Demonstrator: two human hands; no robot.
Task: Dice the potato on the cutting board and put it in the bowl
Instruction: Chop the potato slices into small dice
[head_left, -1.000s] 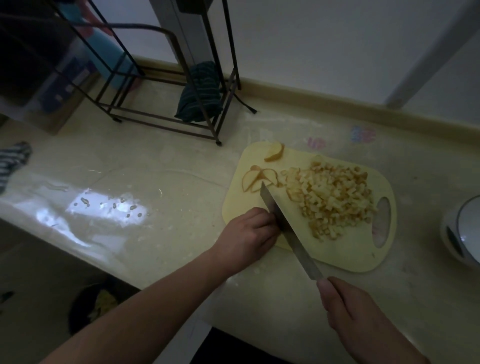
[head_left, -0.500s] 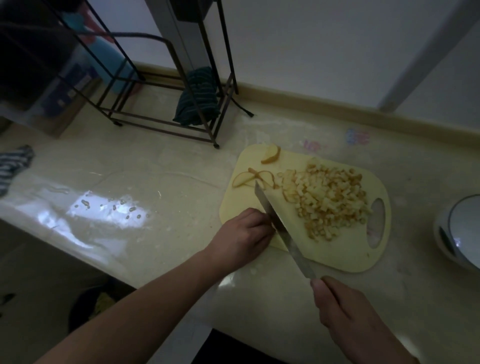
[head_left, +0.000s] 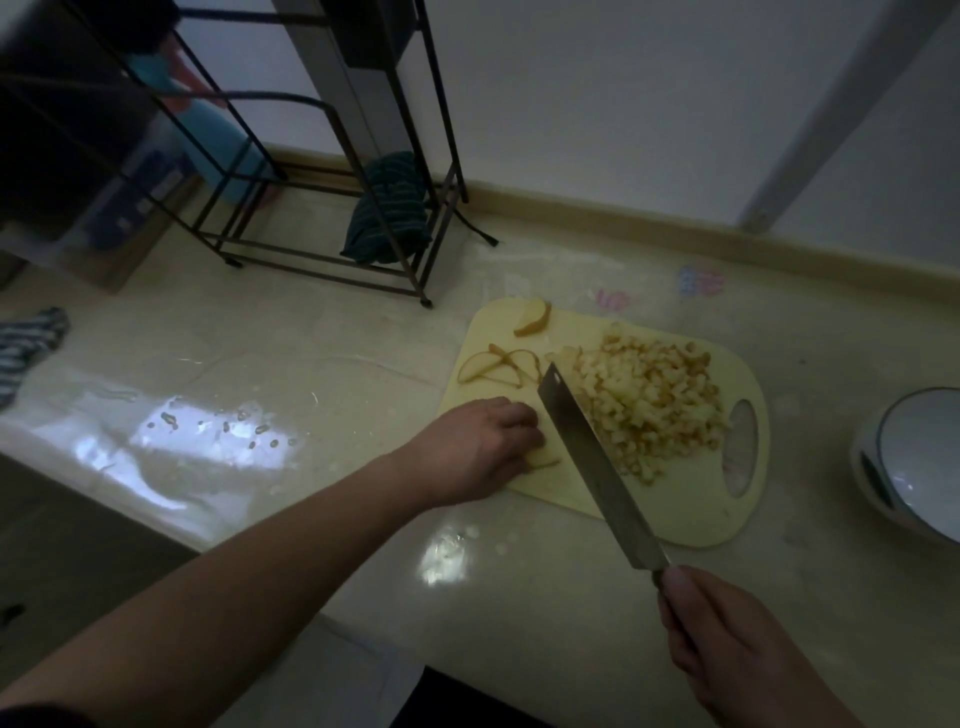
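Head view, dim light. Looked down on a pale countertop (head_left: 322, 364) filling most of the frame, wet and glossy at left centre. Black wire rack (head_left: 332, 171) at upper left, with a dark striped cloth (head_left: 387, 218) draped inside it. Pale yellow cutting board (head_left: 696, 514) right of centre, handle hole toward the right edge. White bowl (head_left: 914, 467) cut off at the right edge of the frame, apart from the board and holding nothing visible. Heap of diced potato (head_left: 654, 400) spread over the board's middle and right. Cleaver-style knife (head_left: 592, 457) ran diagonally from lower right up to the board's centre, blade just left of the heap. Left hand (head_left: 483, 447) reached in from lower left, fingers curled down over a small potato piece (head_left: 543, 460) at the board's near left edge, pressing it to the board; piece mostly hidden beneath the fingers. Right hand (head_left: 727, 639) at lower right, fingers clenched round the knife handle. Thin potato slices (head_left: 498, 366) lay at the board's upper left, and one more wedge (head_left: 534, 318) at its top edge. Striped rag (head_left: 26, 343) at the far left edge.
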